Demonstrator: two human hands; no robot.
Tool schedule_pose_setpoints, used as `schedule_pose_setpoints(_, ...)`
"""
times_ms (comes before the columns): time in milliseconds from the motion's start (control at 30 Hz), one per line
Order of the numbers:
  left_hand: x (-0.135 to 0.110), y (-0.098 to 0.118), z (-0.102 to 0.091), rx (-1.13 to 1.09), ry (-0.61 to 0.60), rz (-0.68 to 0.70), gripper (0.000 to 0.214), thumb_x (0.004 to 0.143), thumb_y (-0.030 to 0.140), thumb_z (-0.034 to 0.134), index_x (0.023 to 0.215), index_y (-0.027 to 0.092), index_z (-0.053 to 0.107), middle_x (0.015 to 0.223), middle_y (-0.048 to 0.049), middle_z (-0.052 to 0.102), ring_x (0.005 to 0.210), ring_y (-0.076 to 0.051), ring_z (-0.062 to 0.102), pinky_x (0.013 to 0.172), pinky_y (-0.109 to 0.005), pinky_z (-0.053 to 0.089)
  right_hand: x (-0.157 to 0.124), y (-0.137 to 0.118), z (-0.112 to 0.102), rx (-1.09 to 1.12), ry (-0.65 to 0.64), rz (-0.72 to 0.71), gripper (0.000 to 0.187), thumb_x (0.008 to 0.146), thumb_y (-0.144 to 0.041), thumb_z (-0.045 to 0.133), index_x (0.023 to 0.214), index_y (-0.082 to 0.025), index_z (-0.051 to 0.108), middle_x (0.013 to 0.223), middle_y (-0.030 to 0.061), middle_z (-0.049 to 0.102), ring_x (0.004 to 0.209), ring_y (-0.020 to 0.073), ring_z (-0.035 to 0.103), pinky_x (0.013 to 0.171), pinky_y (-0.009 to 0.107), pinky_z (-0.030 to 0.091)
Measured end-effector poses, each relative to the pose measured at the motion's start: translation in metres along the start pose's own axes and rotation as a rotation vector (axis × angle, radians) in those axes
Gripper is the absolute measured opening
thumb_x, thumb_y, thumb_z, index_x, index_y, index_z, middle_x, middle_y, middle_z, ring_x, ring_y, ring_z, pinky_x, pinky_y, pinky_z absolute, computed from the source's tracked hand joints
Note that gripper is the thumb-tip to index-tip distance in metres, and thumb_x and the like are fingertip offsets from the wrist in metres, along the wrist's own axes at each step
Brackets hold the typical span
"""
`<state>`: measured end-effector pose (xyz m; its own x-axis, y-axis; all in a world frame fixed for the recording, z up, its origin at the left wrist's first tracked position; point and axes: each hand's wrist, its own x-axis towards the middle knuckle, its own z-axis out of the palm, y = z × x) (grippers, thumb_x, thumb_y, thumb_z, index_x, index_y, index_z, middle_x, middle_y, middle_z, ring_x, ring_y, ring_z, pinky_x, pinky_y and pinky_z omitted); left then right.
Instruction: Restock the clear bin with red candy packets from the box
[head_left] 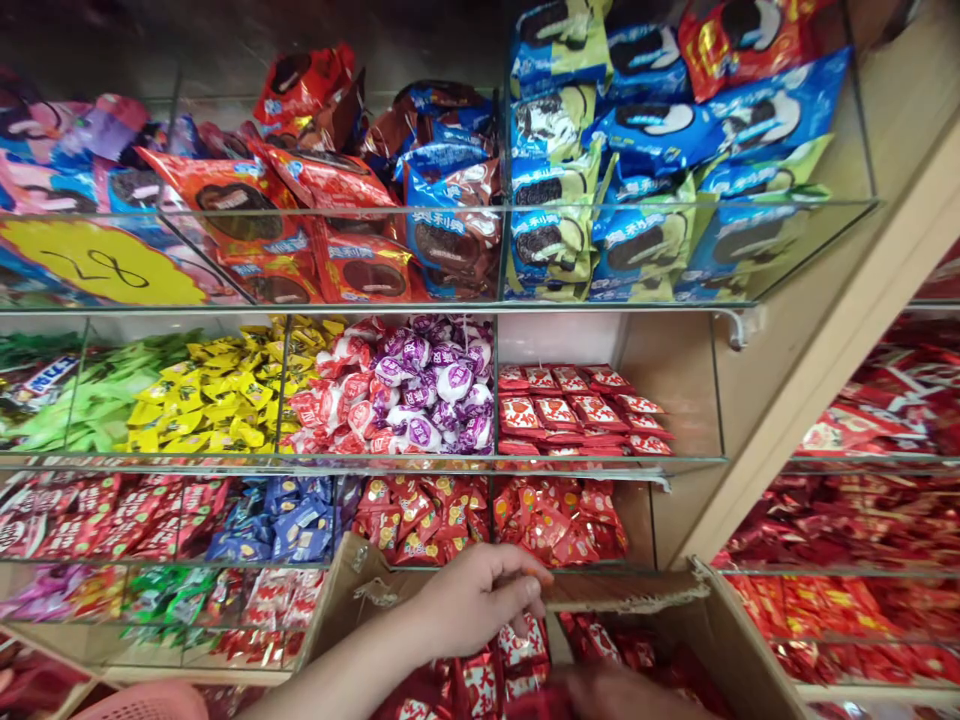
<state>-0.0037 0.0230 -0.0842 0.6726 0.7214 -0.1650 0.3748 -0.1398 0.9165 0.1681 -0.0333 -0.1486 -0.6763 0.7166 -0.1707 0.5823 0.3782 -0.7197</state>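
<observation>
Glass-fronted shelving [825,330]; carton [750,640] before it. Red packets [521,645]: in carton; likely light, slippery; pinch at edges. Your left hand [480,595]: curled, hold unclear. Right hand [622,692]: blurred over packets, grip unclear.

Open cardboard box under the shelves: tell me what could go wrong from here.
The left hand is close to the ragged edge of the cardboard box, which might scrape it. Loose red packets in the box could get knocked about. The stacked red packets on the shelf might slide if bumped.
</observation>
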Motion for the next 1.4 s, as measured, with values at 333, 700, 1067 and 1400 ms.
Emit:
schedule_pose_setpoints(333,0.001,0.018,0.000,-0.195,0.240,0.086,0.026,0.069,0.039,0.060,0.069,0.013,0.060,0.063,0.0021,0.050,0.060,-0.011,0.041,0.060,-0.022,0.032,-0.004,-0.033,-0.042,0.527,0.421,-0.079,0.020,0.079,-0.038,0.048,0.084,-0.019,0.051,0.072,-0.0006,0.049,0.070,0.0131,0.046,0.065,0.025,0.041)
schedule_pose_setpoints(700,0.007,0.011,0.008,-0.316,0.447,0.108,0.024,0.070,0.036,0.060,0.067,0.012,0.057,0.061,0.0035,0.046,0.059,-0.009,0.037,0.060,-0.021,0.031,0.002,-0.027,-0.037,0.745,0.528,-0.062,0.021,0.078,-0.037,0.052,0.074,-0.016,0.053,0.061,-0.0033,0.046,0.056,0.0090,0.042,0.053,0.022,0.039)
schedule_pose_setpoints(1067,-0.002,0.020,0.007,-0.724,0.188,-0.075,0.043,0.064,0.027,0.069,0.100,0.016,0.048,0.092,-0.0056,0.056,0.074,-0.014,0.056,0.068,-0.030,0.043,-0.003,-0.009,-0.049,-0.289,0.945,-0.422,0.036,0.077,-0.010,0.051,0.106,-0.029,0.056,0.097,0.0064,0.060,0.089,0.0176,0.052,0.074,0.030,0.046)
schedule_pose_setpoints(1400,0.002,0.021,0.011,-0.610,0.202,0.109,0.056,0.064,0.015,0.069,0.112,0.017,0.041,0.080,-0.0006,0.062,0.067,-0.008,0.056,0.067,-0.022,0.042,0.004,-0.029,-0.046,0.972,0.694,-0.023,0.019,0.076,-0.035,0.055,0.071,-0.017,0.053,0.059,-0.0042,0.053,0.051,0.0071,0.048,0.048,0.018,0.038)
